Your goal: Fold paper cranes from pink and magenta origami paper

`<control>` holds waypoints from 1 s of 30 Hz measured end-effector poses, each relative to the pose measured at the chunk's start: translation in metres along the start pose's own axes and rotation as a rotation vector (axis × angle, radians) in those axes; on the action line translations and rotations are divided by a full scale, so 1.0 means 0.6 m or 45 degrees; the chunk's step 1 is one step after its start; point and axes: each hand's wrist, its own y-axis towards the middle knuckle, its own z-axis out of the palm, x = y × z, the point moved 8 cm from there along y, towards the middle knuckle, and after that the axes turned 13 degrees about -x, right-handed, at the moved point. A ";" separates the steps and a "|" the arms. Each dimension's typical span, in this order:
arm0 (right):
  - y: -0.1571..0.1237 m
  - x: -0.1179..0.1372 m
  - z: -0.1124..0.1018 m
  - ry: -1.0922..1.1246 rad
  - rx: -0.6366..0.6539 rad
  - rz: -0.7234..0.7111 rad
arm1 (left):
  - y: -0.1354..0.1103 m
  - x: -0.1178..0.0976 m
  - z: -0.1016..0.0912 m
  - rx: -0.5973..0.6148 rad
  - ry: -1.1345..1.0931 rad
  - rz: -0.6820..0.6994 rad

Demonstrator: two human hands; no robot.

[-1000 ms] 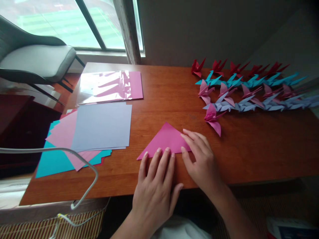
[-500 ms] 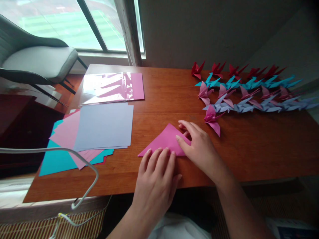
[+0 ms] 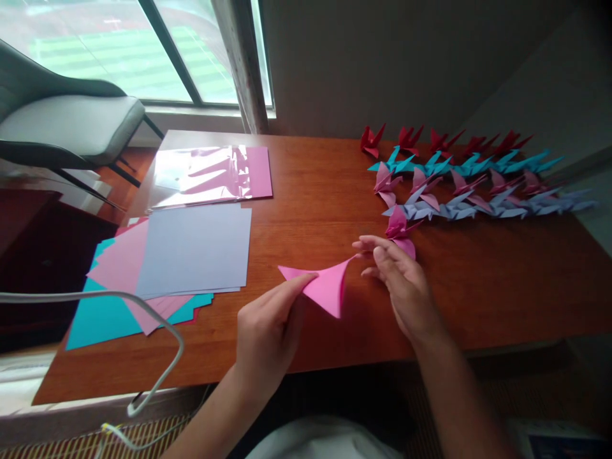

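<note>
1 magenta origami sheet [image 3: 327,290]: folded, not yet crane-shaped; in hand over wood table [image 3: 306,178], near edge. Finished: 4 rows paper cranes [image 3: 471,167] + 1 magenta crane [image 3: 396,224], table R. Unfolded: loose colored sheets [image 3: 196,252], table L. L hand [image 3: 268,325]: thumb & fingers clamped on magenta origami sheet. R hand [image 3: 401,280]: loosely curled at its R tip; pinch or mere contact, can't tell.

Open lane beyond the folded pink sheet [image 3: 327,290]

Straight past the sheet, bare tabletop [image 3: 310,197] lets a hand through to the far edge. Left of the sheet, loose papers [image 3: 196,252] and a looping white cable [image 3: 162,322] obstruct — right of it, the right hand [image 3: 396,274], then rows of paper cranes [image 3: 471,167].
</note>
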 end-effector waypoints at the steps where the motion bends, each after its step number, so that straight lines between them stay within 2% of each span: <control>1: -0.003 0.000 0.003 0.031 0.030 -0.021 | 0.002 0.017 -0.004 -0.043 -0.132 -0.237; 4: -0.017 0.001 0.022 0.102 0.143 -0.048 | -0.008 0.052 0.011 -0.089 -0.596 -0.802; 6: -0.024 0.004 0.030 0.071 0.132 -0.054 | -0.017 0.062 0.032 -0.049 -0.842 -1.026; 8: -0.027 0.010 0.032 0.032 0.069 -0.066 | -0.023 0.068 0.047 -0.008 -0.970 -1.146; 17: -0.028 0.022 0.034 -0.013 -0.007 -0.073 | -0.020 0.066 0.051 0.067 -1.013 -1.203; 30: -0.036 0.041 0.035 -0.053 -0.037 -0.050 | -0.020 0.073 0.048 0.027 -1.012 -1.183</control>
